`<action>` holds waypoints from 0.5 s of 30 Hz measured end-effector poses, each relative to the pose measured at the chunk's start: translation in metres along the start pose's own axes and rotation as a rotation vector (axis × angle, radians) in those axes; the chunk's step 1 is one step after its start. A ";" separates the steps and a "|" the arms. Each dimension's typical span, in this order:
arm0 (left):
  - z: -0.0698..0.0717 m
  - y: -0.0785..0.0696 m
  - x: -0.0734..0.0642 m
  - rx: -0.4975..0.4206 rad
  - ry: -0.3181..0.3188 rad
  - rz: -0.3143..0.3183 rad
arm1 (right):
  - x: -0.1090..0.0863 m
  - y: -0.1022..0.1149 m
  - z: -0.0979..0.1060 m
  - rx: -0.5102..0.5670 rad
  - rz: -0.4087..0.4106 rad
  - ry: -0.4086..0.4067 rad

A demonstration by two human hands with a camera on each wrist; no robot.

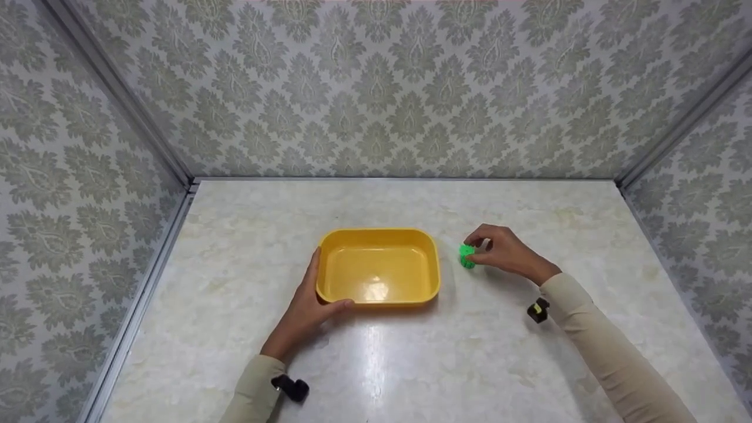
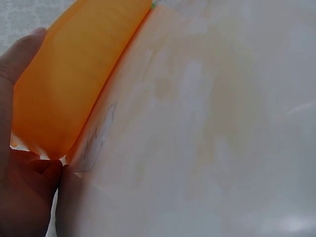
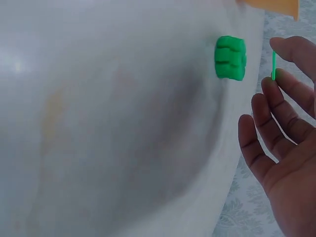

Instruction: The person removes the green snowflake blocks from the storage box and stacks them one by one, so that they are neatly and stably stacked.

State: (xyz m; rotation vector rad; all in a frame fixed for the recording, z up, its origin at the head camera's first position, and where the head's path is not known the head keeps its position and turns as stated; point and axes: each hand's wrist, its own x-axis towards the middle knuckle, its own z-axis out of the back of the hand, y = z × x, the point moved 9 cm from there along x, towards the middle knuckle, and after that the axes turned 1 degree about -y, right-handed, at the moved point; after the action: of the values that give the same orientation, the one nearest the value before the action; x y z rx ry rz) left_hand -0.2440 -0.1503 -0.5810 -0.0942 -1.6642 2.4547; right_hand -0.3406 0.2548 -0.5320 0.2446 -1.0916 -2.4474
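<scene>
A yellow rectangular plastic basin with rounded corners stands on the table, nothing inside it. My left hand holds its near left corner, fingers along the left wall and thumb at the front rim. In the left wrist view the thumb lies against the basin's orange-looking side. To the right of the basin, my right hand pinches a thin green piece, seen edge-on, between thumb and index finger; its other fingers are spread. Close by, a chunky green block with a ridged, scalloped side sits on the table.
The marbled white table is bounded by patterned wallpaper panels behind and at both sides. Metal rails run along the left edge. Black straps sit at both wrists.
</scene>
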 end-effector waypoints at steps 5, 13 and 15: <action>-0.001 0.000 0.000 0.007 0.000 0.001 | -0.004 -0.007 -0.003 -0.030 0.010 0.024; -0.003 0.000 0.002 0.008 0.004 -0.009 | -0.009 -0.012 -0.003 -0.038 -0.005 0.031; -0.003 0.001 0.003 -0.002 0.004 -0.012 | -0.009 -0.013 -0.004 -0.027 -0.007 0.030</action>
State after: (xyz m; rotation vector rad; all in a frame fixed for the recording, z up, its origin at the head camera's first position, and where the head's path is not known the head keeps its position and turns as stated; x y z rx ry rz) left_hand -0.2463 -0.1473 -0.5828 -0.0890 -1.6609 2.4430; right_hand -0.3355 0.2643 -0.5448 0.2765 -1.0463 -2.4548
